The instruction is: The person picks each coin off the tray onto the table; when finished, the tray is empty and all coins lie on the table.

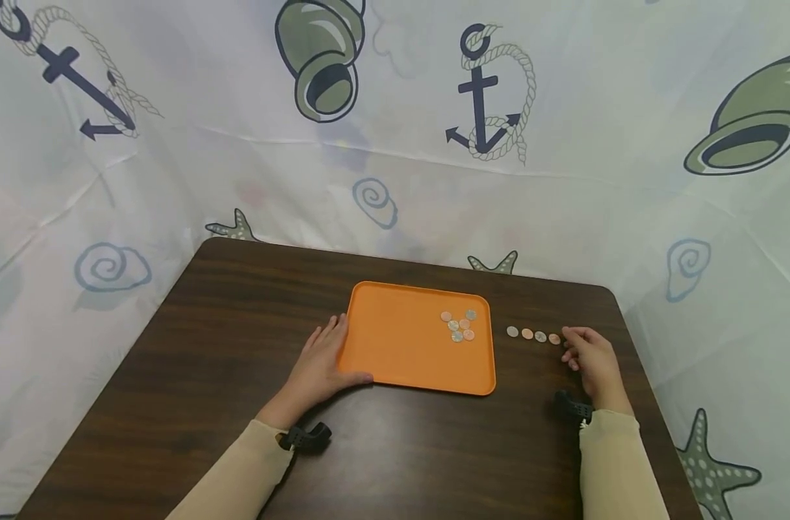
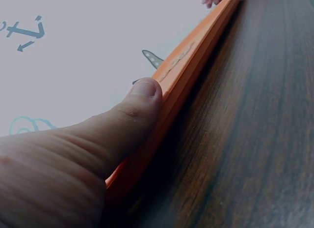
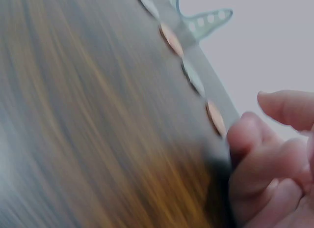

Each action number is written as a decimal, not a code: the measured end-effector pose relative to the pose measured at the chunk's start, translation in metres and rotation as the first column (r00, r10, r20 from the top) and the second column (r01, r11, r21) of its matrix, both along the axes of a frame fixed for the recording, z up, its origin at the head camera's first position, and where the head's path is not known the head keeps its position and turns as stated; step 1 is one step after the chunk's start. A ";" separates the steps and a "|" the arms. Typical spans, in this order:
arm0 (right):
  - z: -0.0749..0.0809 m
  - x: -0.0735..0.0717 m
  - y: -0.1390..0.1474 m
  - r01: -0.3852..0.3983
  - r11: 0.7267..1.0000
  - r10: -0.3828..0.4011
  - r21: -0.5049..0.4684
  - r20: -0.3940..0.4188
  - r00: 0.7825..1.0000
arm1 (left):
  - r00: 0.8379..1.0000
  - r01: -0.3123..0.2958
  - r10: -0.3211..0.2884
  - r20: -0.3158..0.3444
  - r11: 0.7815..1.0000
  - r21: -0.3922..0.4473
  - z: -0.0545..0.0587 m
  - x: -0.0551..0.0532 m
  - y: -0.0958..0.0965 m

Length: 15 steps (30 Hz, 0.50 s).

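Note:
An orange tray (image 1: 401,332) lies on the dark wooden table. My left hand (image 1: 320,361) rests against its left side, fingers straight along the edge; the thumb (image 2: 140,100) touches the near rim. Several silver and copper coins (image 1: 457,336) lie grouped on the tray's right part. Right of the tray, a row of coins alternates silver (image 1: 513,331) and copper (image 1: 528,334). At the row's right end, by the last copper coin (image 1: 554,339), is my right hand (image 1: 590,361). Its fingers are loosely bent, with a gap between the upper two digits in the right wrist view and no coin visible there.
The brown table (image 1: 193,347) has rounded far corners, and its right edge runs close beside my right hand. A white cloth (image 1: 421,195) printed with anchors, shells and starfish hangs behind and around it. Dark wrist cameras (image 1: 307,438) sit on both wrists.

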State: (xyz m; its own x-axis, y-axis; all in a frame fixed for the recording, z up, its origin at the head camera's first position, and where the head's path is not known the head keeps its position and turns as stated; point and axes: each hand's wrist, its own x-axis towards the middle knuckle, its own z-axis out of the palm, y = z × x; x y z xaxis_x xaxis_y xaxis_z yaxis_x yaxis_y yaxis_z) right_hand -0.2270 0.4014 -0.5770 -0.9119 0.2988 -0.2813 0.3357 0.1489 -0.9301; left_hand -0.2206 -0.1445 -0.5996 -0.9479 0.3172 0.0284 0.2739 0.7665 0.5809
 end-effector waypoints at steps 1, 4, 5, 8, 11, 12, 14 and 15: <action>0.001 0.000 -0.002 0.003 1.000 -0.003 -0.008 0.005 1.000 | 1.000 0.001 -0.001 0.004 1.000 -0.001 0.000 0.000 0.000; 0.011 0.001 -0.016 -0.035 0.999 0.035 -0.007 0.027 0.999 | 1.000 -0.001 0.001 0.012 1.000 0.000 -0.001 0.002 0.000; 0.015 0.001 -0.022 -0.062 0.998 0.061 0.009 0.033 0.998 | 1.000 0.000 0.000 0.011 1.000 0.002 -0.001 0.002 0.000; 0.033 0.002 -0.046 -0.161 0.983 0.160 0.084 0.015 0.987 | 1.000 0.005 -0.005 -0.003 1.000 0.003 0.002 0.002 0.000; 0.050 0.002 -0.075 -0.268 0.937 0.277 0.226 -0.009 0.961 | 1.000 0.006 -0.006 -0.014 1.000 0.000 0.003 0.002 0.000; 0.055 0.001 -0.085 -0.293 0.917 0.307 0.270 -0.013 0.951 | 1.000 0.006 -0.006 -0.017 1.000 0.000 0.003 0.002 0.000; 0.061 -0.003 -0.103 -0.335 0.871 0.358 0.359 0.002 0.934 | 1.000 0.005 -0.005 -0.017 1.000 -0.003 0.002 0.002 0.001; 0.063 -0.006 -0.111 -0.347 0.850 0.374 0.397 0.010 0.927 | 1.000 0.006 -0.006 -0.018 1.000 -0.004 0.002 0.002 0.001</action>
